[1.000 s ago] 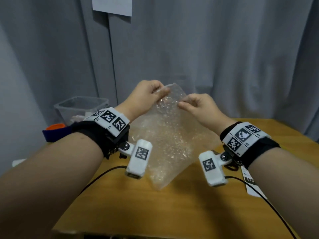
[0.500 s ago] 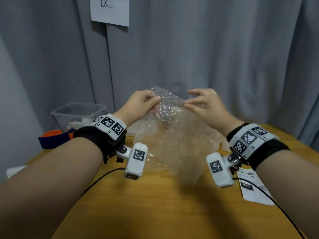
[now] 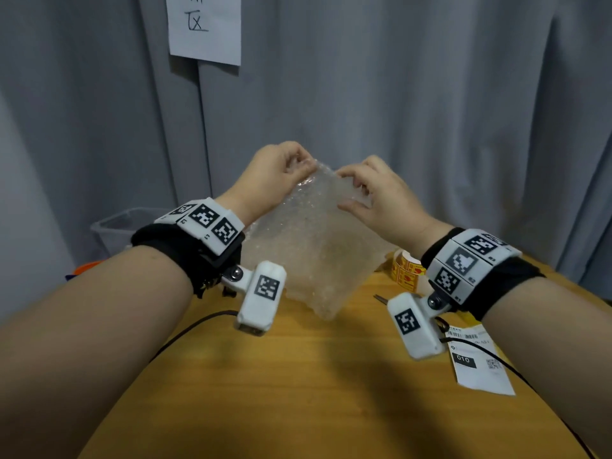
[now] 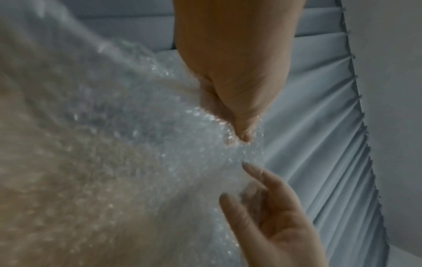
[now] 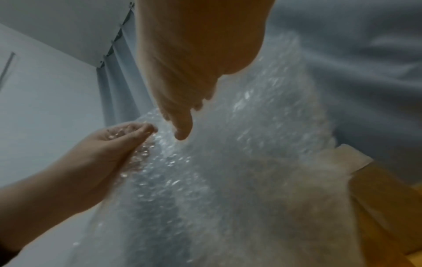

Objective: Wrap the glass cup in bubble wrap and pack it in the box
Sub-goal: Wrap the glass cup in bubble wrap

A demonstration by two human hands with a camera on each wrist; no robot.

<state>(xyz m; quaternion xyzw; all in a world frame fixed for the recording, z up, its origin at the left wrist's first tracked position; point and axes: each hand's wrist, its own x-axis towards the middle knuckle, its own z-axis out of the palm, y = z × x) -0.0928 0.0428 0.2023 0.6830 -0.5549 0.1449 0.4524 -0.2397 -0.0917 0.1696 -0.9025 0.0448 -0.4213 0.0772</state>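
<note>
Both forearms are bare. Each wrist wears a black fabric band [image 3: 172, 246] topped by white blocks printed with black square-pattern markers [image 3: 212, 223]. A small white camera pod [image 3: 260, 298] with its own marker hangs from a silver screw joint under each wrist, trailing a thin black cable [image 3: 185, 329].

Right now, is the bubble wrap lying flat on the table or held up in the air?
Held up. The left hand and right hand pinch the bubble wrap at its top edge, and it hangs above the table.
</note>
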